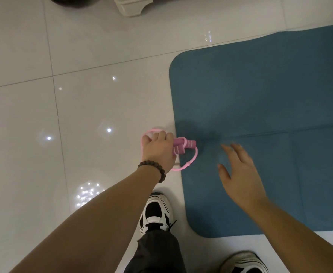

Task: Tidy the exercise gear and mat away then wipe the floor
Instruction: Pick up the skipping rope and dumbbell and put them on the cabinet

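Observation:
A pink skipping rope with striped foam handles is bundled up in my left hand, held just above the left edge of the blue exercise mat. Its thin loops stick out on both sides of my fist. The mat lies flat on the glossy white tiled floor, filling the right of the view. My right hand hovers over the mat with fingers spread, holding nothing; it is slightly blurred. A bead bracelet sits on my left wrist.
My two black-and-white trainers stand at the mat's near corner. At the top edge are a white furniture foot and a dark round object. Light spots glint on the tiles.

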A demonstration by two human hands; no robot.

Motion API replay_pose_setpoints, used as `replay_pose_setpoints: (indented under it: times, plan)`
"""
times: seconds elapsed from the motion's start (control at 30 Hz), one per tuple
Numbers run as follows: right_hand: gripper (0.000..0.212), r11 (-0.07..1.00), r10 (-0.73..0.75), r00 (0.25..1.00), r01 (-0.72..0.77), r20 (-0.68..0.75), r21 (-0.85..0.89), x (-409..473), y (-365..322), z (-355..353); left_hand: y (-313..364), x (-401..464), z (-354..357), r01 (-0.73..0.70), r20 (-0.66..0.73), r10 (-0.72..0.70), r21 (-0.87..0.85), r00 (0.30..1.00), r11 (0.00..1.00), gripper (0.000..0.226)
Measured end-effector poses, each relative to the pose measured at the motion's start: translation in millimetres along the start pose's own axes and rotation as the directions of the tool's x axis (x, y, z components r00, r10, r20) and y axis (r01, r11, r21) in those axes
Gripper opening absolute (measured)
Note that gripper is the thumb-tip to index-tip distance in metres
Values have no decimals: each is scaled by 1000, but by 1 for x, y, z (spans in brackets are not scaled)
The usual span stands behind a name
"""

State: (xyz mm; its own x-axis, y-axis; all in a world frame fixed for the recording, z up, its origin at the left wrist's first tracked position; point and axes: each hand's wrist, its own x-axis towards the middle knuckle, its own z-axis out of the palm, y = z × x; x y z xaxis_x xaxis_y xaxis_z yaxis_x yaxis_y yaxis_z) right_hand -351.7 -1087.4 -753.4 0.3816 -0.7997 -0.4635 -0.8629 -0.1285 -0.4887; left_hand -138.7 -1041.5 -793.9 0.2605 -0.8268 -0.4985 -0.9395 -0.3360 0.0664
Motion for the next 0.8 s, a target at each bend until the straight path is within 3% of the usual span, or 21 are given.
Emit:
replay_pose_setpoints:
  times: [0.17, 0.4, 0.6, 0.8]
  plan:
    - [53, 1000, 21, 1000, -21, 1, 22, -26, -28, -48, 11, -41, -63, 23, -84, -34, -129, 996, 991, 27]
    - [52, 999, -8, 993, 12, -122, 34, -78, -87, -173, 52, -116, -206, -8, -163, -38, -270, 986, 963, 33]
    - [51, 998, 51, 969, -38, -242, 57, -162, -133, -308, 106, -192, -358, -161, -190, 120, -219, 974, 962, 36]
    - [50, 963, 253, 857, -180, -448, 199, -270, -156, -428, 169, -261, -490, -403, -343, 355, -79, 870, 912, 36]
